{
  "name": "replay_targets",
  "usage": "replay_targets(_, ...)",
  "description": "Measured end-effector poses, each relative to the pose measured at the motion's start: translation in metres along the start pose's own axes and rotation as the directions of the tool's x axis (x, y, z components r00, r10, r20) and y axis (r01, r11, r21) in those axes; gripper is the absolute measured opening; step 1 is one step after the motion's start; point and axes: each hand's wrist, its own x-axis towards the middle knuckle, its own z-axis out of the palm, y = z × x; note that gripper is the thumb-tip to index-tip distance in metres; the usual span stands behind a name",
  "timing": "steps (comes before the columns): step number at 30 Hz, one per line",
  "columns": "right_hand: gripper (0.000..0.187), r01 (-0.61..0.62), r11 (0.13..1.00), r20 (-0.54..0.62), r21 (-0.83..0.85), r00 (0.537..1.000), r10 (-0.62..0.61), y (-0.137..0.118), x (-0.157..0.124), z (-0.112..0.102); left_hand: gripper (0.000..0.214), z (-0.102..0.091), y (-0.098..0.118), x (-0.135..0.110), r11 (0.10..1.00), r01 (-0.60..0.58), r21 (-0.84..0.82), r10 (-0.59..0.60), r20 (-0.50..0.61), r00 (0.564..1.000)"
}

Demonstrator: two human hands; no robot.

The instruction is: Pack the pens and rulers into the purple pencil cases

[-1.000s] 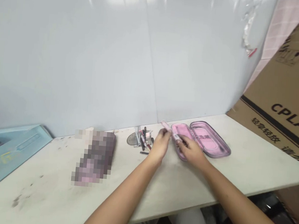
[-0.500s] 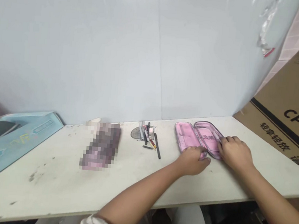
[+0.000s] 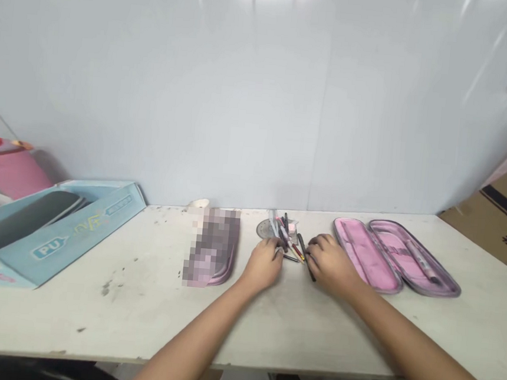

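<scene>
A pale, glossy panel wall (image 3: 244,94) is filling the back of my remote feed, with a brown cardboard carton (image 3: 499,217) leaning in at the far right. Below it, a long white counter (image 3: 104,319) is running across the view, its top showing dark scuffs. At the far left, an open light-blue box (image 3: 67,239) printed with "PU" is sitting on the counter, while a pixelated object (image 3: 213,248), too blocky for me to identify, is lying left of centre. Near the far edge, just right of that object, a loose pile of pens (image 3: 287,237) is resting against a round protractor (image 3: 265,228). Both of the person's hands are reaching in at this pile from the near side. The left hand (image 3: 264,265) is curving down at the pile's near-left edge, its fingers (image 3: 270,245) touching or just beside the pens, though I cannot tell whether they are grasping any. The right hand (image 3: 331,265) is bending over a black pen (image 3: 311,269), its fingers (image 3: 320,243) curled, and I cannot tell whether they are clenched on it. Just right of that hand, an open pink zip case (image 3: 358,252) is lying flat, with a slim pen (image 3: 422,262) resting in its right half.
</scene>
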Motion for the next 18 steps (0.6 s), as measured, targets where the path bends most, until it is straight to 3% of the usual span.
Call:
replay_targets(3,0.030,-0.003,0.998,0.013,-0.071,1.000,0.004,-0.030,0.027,0.012,0.024,-0.004,-0.017,-0.015,1.000,0.008,-0.008,-0.009,-0.020,1.000)
replay_targets(6,0.031,-0.017,0.985,0.066,-0.171,0.997,0.028,-0.049,0.048,0.021,0.023,-0.005,-0.018,-0.025,0.999,0.018,-0.030,-0.019,-0.020,1.000)
replay_targets(12,0.021,-0.107,0.965,0.133,-0.238,0.981,0.141,-0.052,0.061,0.029,0.021,-0.005,-0.006,-0.031,0.998,0.016,-0.067,-0.018,-0.032,0.999)
replay_targets(15,0.023,-0.157,0.965,0.024,-0.211,0.986,0.166,-0.046,0.055,0.025,0.020,-0.005,-0.005,-0.030,0.988,-0.001,-0.153,-0.008,-0.056,0.998)
replay_targets(18,0.025,-0.141,0.983,-0.180,-0.117,0.976,0.119,-0.041,0.040,0.015,0.018,-0.007,-0.005,-0.026,0.948,0.034,-0.316,-0.059,-0.070,0.996)
